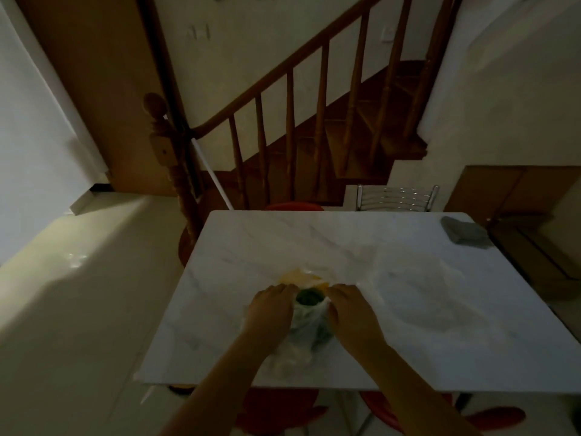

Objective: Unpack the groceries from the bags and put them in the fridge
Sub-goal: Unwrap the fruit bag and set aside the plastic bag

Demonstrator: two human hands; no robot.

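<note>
Both hands, left (271, 309) and right (347, 309), are gripping the bag (306, 325) mouth; thin, floppy plastic, probably light, so I'd be holding the rim.

Bag (303, 328): clear thin plastic, crumpled, mouth parted | Contents: green item (309, 297) visible | Position: near table edge

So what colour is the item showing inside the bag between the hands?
Green, seen through the clear plastic bag; head view.
</note>
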